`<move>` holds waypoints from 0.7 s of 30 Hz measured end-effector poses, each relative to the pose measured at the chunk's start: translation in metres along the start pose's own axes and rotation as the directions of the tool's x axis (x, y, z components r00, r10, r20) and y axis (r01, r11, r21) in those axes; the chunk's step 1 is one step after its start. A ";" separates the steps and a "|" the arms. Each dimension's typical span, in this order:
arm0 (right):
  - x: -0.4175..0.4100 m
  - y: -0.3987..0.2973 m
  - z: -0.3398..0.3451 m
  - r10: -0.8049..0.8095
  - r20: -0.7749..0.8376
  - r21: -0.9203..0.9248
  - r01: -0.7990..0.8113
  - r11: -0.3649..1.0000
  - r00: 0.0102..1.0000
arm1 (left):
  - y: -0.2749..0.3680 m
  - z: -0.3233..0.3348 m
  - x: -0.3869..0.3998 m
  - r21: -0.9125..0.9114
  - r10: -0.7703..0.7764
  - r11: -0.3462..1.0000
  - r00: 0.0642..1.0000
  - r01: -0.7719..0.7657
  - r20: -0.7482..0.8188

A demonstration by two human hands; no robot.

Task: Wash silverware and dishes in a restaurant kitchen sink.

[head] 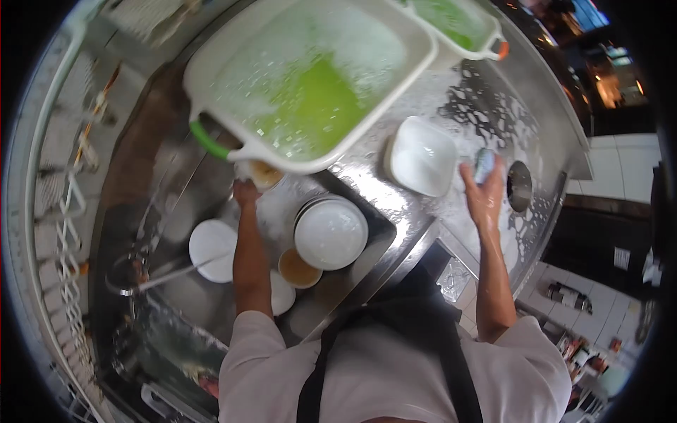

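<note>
My left hand grips the edge of a small bowl with a tan inside, just below the green-handled corner of a white tub. My right hand holds a pale blue-grey sponge between thumb and fingers over the foamy steel counter. Left of that hand, a squarish white bowl rests on the counter, apparently on top of another. Between my arms, in the sink, stands a stack of round white bowls. A tan-bottomed bowl and white dishes lie nearby.
The tub holds soapy water over something bright green. A second tub with an orange handle stands behind it. A round hole opens at the counter's right. A strainer basket with a long handle is at left, near a basin of murky water.
</note>
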State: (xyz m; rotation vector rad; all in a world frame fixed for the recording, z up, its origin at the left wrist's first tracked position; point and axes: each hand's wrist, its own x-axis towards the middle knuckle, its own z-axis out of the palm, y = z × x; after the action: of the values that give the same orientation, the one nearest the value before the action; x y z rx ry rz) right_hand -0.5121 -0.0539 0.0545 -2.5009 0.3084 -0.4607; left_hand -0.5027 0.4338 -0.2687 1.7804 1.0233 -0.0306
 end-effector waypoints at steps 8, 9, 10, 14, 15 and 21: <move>-0.089 -0.094 0.059 -0.466 0.762 0.644 -0.457 0.613 0.449 | -0.097 -0.193 -0.086 -0.710 -0.007 0.703 0.998 -0.041 -0.065; -0.109 -0.110 0.077 -0.451 0.817 0.577 -0.520 0.630 0.359 | -0.104 -0.220 -0.099 -0.822 0.016 0.569 1.000 -0.017 -0.009; -0.130 -0.129 0.098 -0.490 0.824 0.551 -0.604 0.576 0.283 | -0.105 -0.244 -0.108 -0.797 -0.133 0.591 0.990 0.123 0.054; -0.235 -0.228 0.201 -0.579 0.714 0.664 -0.118 0.739 0.393 | -0.082 -0.246 -0.145 -0.891 -0.065 0.454 0.997 -0.015 -0.050; -0.261 -0.251 0.225 -0.727 0.552 0.783 0.047 0.621 0.407 | -0.070 -0.233 -0.151 -0.832 -0.109 0.553 0.987 -0.039 -0.119; -0.336 -0.316 0.304 -0.777 0.630 0.676 0.496 0.545 -0.004 | -0.048 -0.222 -0.199 -0.971 -0.160 0.227 0.980 -0.079 -0.117</move>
State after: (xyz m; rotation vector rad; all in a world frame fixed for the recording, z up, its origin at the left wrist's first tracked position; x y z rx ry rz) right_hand -0.6639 0.4583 -0.0867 -2.0079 -1.3936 0.6343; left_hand -0.7539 0.4882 -0.1101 0.5218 0.8690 0.6659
